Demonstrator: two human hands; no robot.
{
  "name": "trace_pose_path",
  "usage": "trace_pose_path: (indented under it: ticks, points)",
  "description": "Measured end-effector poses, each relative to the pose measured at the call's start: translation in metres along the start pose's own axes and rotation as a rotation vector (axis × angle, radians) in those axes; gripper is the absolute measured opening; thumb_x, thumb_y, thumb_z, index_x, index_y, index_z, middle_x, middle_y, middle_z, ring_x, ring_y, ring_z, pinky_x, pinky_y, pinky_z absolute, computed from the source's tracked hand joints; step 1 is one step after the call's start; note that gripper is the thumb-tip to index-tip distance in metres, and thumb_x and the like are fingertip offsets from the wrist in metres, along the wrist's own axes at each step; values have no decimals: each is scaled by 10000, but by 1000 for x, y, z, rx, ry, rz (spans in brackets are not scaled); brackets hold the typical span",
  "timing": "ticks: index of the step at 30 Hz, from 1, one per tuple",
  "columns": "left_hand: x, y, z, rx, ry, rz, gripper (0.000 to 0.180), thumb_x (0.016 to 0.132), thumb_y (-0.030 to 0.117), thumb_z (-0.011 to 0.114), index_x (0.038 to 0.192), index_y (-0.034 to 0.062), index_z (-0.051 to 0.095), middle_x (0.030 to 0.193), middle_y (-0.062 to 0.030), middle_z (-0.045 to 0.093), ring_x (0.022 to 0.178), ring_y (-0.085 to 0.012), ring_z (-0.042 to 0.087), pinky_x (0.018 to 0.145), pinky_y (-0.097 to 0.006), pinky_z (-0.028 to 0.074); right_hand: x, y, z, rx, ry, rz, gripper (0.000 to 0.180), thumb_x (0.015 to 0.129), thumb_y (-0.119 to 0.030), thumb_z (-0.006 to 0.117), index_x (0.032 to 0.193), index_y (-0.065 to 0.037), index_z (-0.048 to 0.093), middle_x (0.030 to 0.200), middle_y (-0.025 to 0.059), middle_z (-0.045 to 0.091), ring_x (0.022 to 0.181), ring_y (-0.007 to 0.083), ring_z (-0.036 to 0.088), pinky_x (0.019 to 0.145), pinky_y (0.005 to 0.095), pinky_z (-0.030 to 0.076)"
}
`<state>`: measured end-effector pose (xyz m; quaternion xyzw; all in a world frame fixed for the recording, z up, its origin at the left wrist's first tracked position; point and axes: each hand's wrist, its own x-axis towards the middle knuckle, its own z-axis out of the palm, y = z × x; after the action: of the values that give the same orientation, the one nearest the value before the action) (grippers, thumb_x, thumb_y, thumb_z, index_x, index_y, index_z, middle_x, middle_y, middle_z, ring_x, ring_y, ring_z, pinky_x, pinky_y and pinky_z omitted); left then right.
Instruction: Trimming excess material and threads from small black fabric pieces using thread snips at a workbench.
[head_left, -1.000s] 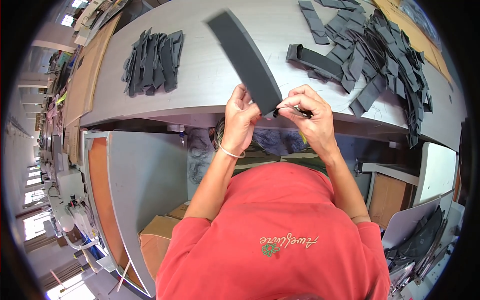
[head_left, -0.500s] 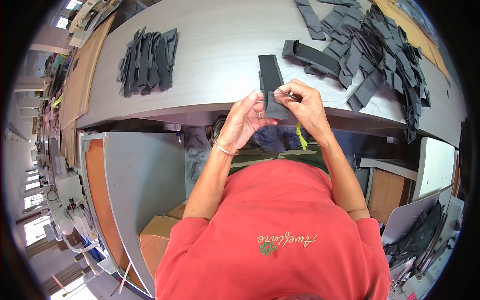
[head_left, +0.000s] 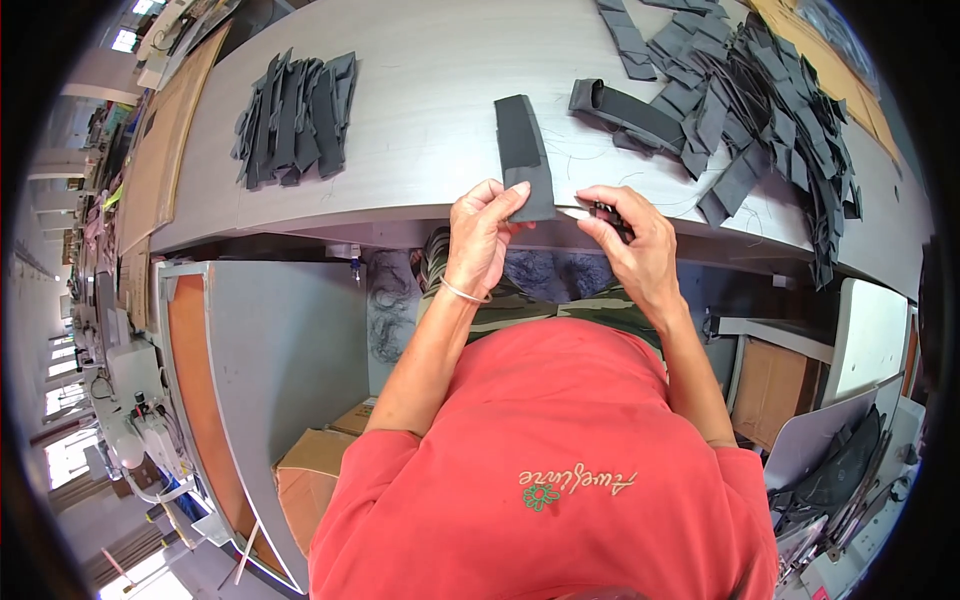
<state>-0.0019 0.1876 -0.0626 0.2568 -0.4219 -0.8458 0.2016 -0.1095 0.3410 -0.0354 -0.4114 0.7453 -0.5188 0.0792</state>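
Note:
My left hand [head_left: 485, 225] pinches the near end of a dark grey fabric strip [head_left: 522, 150], thumb on top. The strip's far part stretches over the table, with a blacker panel along its upper length. Close to its right side, my right hand [head_left: 635, 245] is curled around small dark thread snips [head_left: 612, 222], mostly hidden by the fingers. The snips' tip is near the strip, apart from the left fingers. Loose threads lie on the table between the strip and a folded grey strip [head_left: 635, 115] at the right.
A tangled heap of grey strips [head_left: 740, 110] covers the right of the pale table [head_left: 420, 130], some hanging over its front edge. A neater stack of strips [head_left: 295, 120] lies at left. Below are a grey cabinet panel [head_left: 290, 340] and cardboard box [head_left: 310, 470].
The strip has shifted slightly left in my left hand, whose fingers now close on its near end. My right hand has drawn away from it to the right; the yellow ribbon no longer shows.

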Motion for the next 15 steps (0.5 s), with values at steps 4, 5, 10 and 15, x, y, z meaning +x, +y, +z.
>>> trace_pose_path:
  ticks: [4,5,10,15]
  points:
    - [-2,0,8,-66,37,66,191,867,89,657,708,79,551,732,-16,618,663,-85,576,625,-277,503,-7,-6,5,-167,26,-102,273,747,-138,720,1014,-119,667,803,29,634,692,200,574,649,313,431]
    - [-3,0,9,-87,36,80,188,865,81,658,710,77,551,729,-17,617,663,-86,578,626,-276,505,-7,-7,6,-251,49,-137,266,745,-144,719,1007,-130,672,805,19,634,687,199,569,645,314,418]
    - [-6,1,8,-43,0,100,166,889,99,628,749,89,539,784,-46,641,698,-102,600,685,-276,509,-10,-10,10,-291,66,-150,272,759,-136,700,1028,-173,682,801,5,623,708,195,569,642,318,410]
    - [-9,2,10,-41,-7,117,165,891,89,622,749,91,538,784,-45,642,701,-100,604,679,-273,513,-13,-8,11,-279,94,-151,276,771,-130,686,1038,-201,691,751,4,573,702,197,559,625,327,406]
